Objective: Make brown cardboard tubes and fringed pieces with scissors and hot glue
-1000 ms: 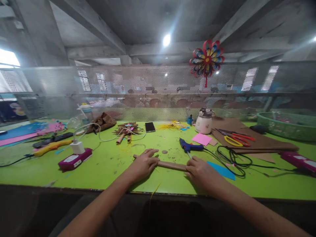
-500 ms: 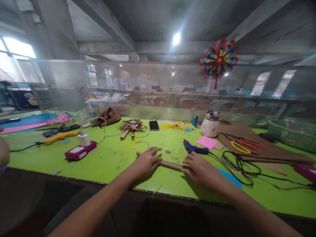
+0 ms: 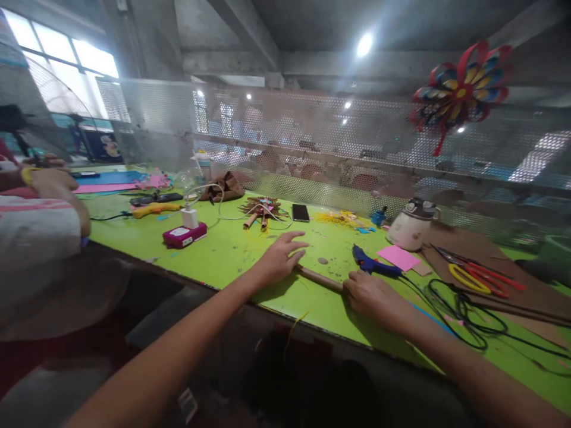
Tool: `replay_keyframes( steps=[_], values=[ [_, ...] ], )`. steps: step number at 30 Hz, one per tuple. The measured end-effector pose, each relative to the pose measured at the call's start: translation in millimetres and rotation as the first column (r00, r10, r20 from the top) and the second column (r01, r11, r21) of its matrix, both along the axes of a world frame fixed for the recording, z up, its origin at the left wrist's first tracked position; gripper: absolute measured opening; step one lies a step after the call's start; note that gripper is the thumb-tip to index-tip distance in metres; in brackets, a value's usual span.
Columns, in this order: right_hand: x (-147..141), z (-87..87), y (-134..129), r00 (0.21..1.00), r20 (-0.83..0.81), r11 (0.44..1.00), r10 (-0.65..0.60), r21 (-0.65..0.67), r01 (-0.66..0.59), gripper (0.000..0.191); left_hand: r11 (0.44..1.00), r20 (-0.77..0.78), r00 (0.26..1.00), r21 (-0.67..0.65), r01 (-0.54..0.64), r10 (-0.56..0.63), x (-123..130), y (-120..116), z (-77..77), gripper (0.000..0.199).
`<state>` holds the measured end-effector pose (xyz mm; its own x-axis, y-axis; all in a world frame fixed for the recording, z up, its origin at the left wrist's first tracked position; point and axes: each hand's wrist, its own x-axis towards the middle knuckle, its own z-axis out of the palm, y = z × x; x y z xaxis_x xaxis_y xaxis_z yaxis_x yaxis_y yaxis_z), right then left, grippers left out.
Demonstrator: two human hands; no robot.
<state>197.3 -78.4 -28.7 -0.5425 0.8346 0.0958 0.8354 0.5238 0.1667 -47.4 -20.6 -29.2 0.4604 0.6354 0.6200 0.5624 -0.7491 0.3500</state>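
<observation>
A thin rolled brown paper tube (image 3: pixel 321 279) lies slantwise near the front edge of the green table. At its right end my right hand (image 3: pixel 372 297) has its fingers curled round it, covering that end. My left hand (image 3: pixel 282 260) is by the tube's other end, fingers stretched out and apart, with nothing visible in it. Whether its palm touches the tube, I cannot tell. Just beyond my right hand lies a blue glue gun (image 3: pixel 375 263). A pink paper square (image 3: pixel 398 257) is close to it.
Scissors with yellow handles (image 3: pixel 469 279) rest on brown cardboard (image 3: pixel 539 297) at right, near a black cable (image 3: pixel 459 309). A white bottle (image 3: pixel 411 226), a phone (image 3: pixel 300 213) and a purple power strip (image 3: pixel 185 235) stand further off. Another person's arm (image 3: pixel 57 181) is at left.
The view has swung left, bringing the other person into sight. My left hand's fingers have lifted and spread off the tube's left part. My right hand's fingers have curled in on its right end.
</observation>
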Motion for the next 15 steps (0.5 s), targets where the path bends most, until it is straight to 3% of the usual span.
replay_keyframes(
  steps=[3, 6, 10, 15],
  values=[
    [3, 7.3, -2, 0.999, -0.033, 0.999, 0.008, -0.031, -0.009, 0.02, 0.997, 0.262, 0.963, 0.028, -0.076, 0.066, -10, 0, 10.6, 0.026],
    [8, 12.7, -2, 0.996, -0.081, 0.996, 0.029, -0.078, -0.035, 0.021, 0.993, 0.358, 0.927, -0.006, -0.121, 0.115, -19, -1, 14.9, 0.025],
    [15, 14.6, 5, 0.985, -0.163, 0.984, 0.047, -0.164, -0.074, 0.017, 0.987, 0.235, 0.959, -0.083, -0.139, 0.155, -22, -3, 8.5, 0.027],
    [21, 16.4, 14, 0.964, -0.266, 0.957, 0.026, -0.271, -0.1, 0.021, 0.998, -0.098, 0.994, -0.041, 0.038, -0.042, -2, -11, 4.0, 0.022]
  ],
)
